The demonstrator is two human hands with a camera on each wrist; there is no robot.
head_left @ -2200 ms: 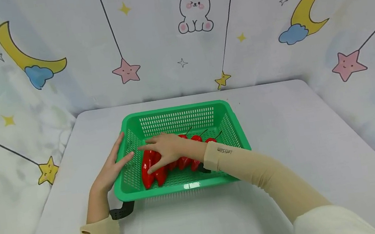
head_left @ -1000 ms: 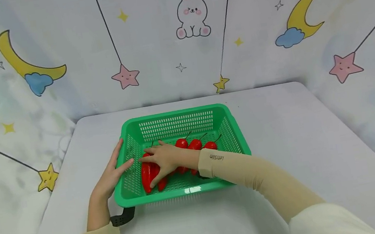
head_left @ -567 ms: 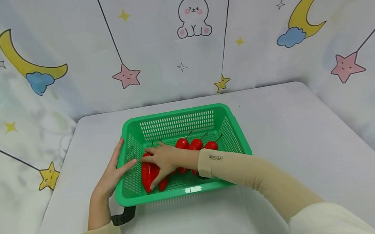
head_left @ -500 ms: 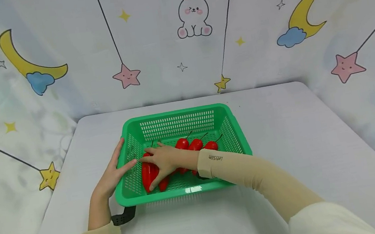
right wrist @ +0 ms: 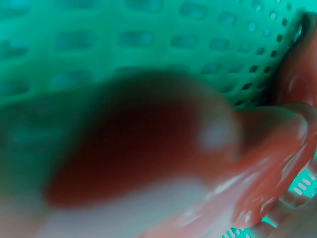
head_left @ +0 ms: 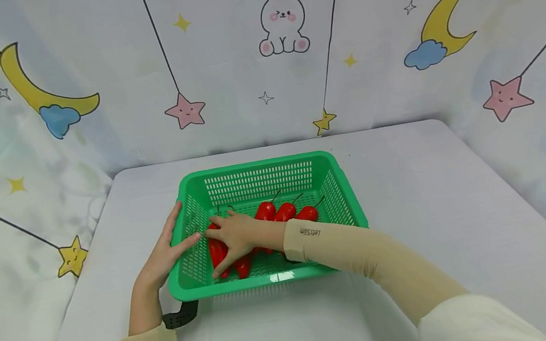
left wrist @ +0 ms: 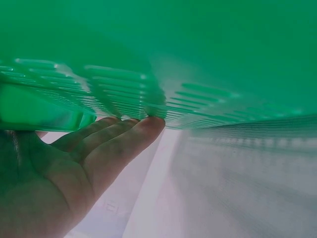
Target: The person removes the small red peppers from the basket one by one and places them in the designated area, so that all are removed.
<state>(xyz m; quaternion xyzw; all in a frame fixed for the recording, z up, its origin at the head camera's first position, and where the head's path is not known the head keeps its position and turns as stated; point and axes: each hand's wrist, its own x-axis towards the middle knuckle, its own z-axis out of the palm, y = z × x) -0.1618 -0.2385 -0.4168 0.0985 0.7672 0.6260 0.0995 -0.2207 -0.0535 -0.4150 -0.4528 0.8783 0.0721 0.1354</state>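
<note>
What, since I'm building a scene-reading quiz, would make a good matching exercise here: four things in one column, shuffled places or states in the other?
Things
1. Left hand
2. Right hand
3. Red peppers
4. Rabbit drawing

Places and states
A. On the backdrop, beyond the table
B. Against the outside of the green basket, thumb over its rim
C. Glossy and thin-stemmed, lying together
D. Inside the basket, fingers spread

Right pairs: 1-B, 2-D, 3-C, 4-A
</note>
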